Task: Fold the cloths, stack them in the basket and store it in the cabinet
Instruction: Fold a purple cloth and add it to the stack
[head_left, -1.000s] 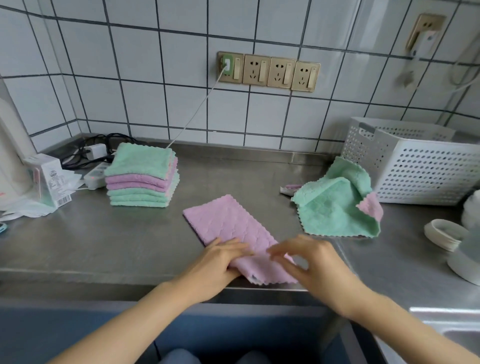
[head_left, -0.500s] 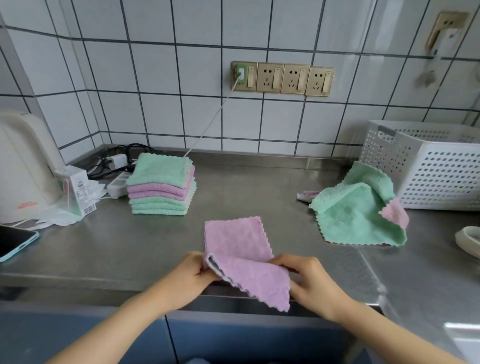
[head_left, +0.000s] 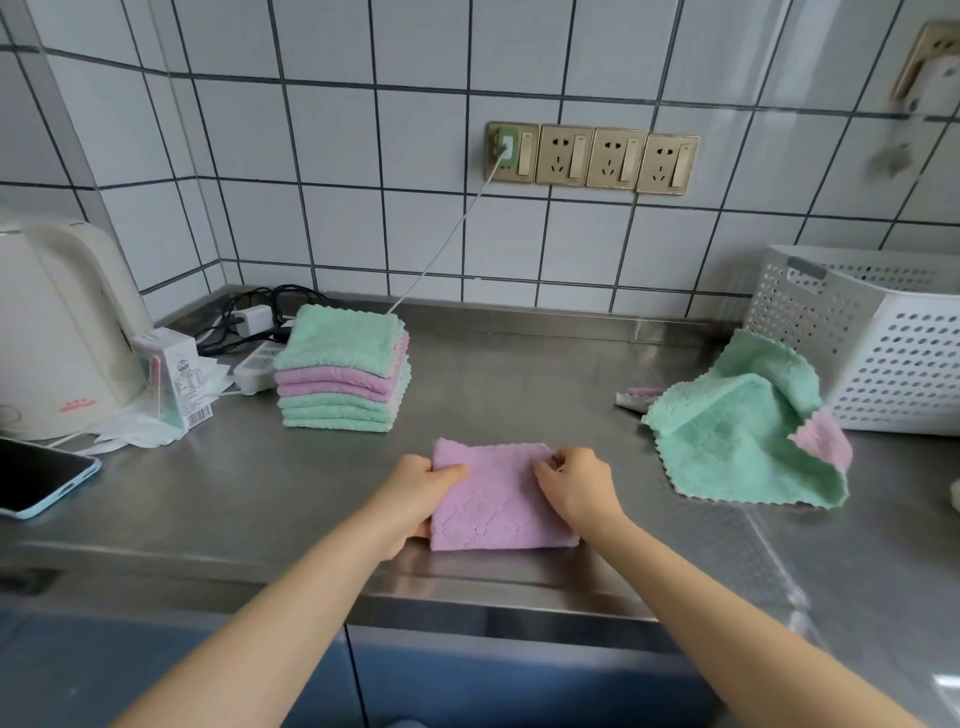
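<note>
Lying folded near the front edge of the stainless-steel desk (head_left: 519, 364), the pink quilted microfibre cloth (head_left: 496, 501) is held on both sides. The left hand (head_left: 415, 493) grips its left edge, thumb on top and fingers curled underneath. The right hand (head_left: 576, 486) rests on the cloth's upper right corner, its fingers (head_left: 550, 465) bent and pinching the fabric there.

Farther back on the left stands a neat stack of folded green and pink cloths (head_left: 343, 369), well apart from the one in hand. To the right lies a loose, unfolded green cloth (head_left: 737, 441) with a pink corner turned up, and its far edge touches the white perforated plastic basket (head_left: 878, 338) standing against the tiled wall.

At the far left sit a cream electric kettle (head_left: 57, 322), a small printed carton (head_left: 176, 374) just beside it, and a dark phone in a blue case (head_left: 36, 478) lying flat. A white power strip (head_left: 254, 366) with black cables lies behind the stack, and a white cable runs up to the row of gold wall sockets (head_left: 592, 158).
</note>
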